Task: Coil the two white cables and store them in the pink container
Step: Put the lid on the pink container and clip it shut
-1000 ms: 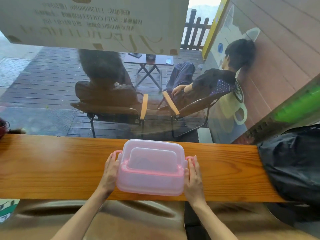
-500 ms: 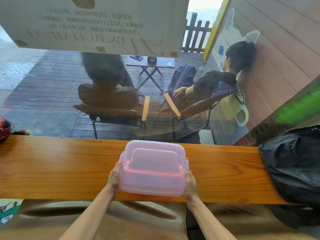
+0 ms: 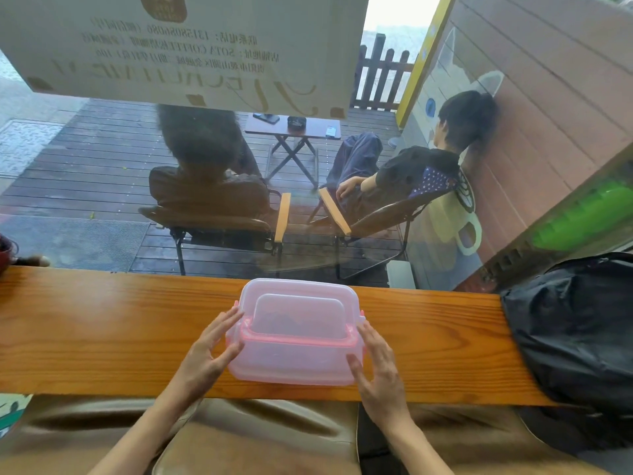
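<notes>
— That pink container: plastic? 
— Yes, translucent, smooth, slightly frosted, with a glossier pink rim. 
— And the table? 
— Varnished wood, orange-brown, grain showing, a soft sheen. 
— The black bag beside it? 
— Thin crinkled fabric, faintly shiny; the seat below looks like creased tan leather

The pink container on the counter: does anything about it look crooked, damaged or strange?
Nothing stands out. The pink container sits flat on the wooden counter, near its front edge, lid on and level. The left hand and right hand are open at its sides. No spill or crack shows.
</notes>
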